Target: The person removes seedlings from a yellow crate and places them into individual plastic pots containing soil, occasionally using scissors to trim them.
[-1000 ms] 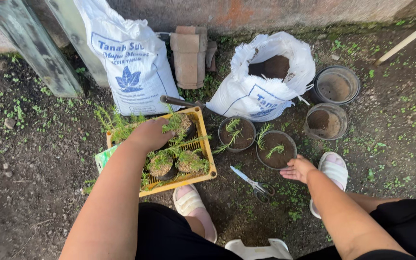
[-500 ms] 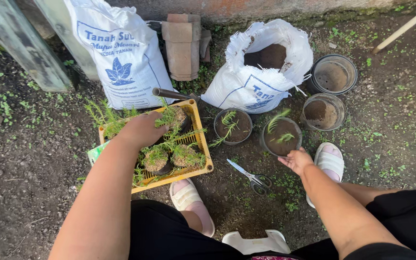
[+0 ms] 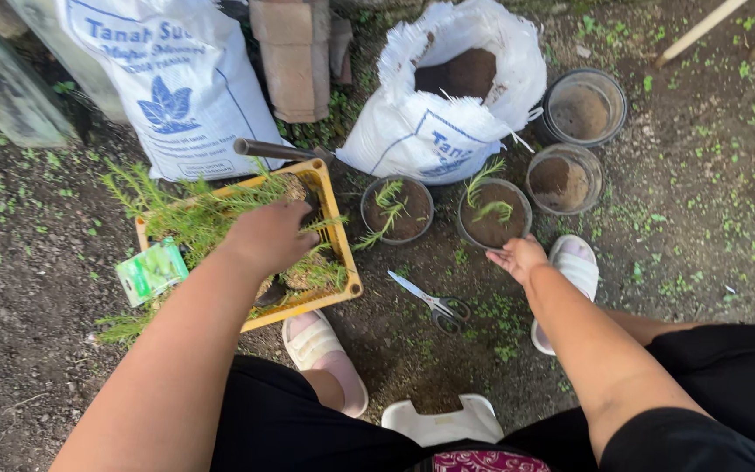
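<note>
Now, over on the left, the left hand (image 3: 268, 234) has pushed deeper into the yellow crate (image 3: 340, 229) than a moment ago, curled down over the feathery seedlings (image 3: 190, 218); whether it actually grips one, I cannot tell. A green packet (image 3: 151, 271) lies just beside the crate. Moving right, scissors (image 3: 434, 303) lie on the soil between the sandals. The right hand (image 3: 517, 258) holds nothing, fingers loosely open, touching the rim of a planted pot (image 3: 493, 214). Behind stand soil sacks (image 3: 447, 96) and unplanted pots (image 3: 565, 179).

head-worn view, looking steeply down, close over ground (image 3: 28, 350)
</note>
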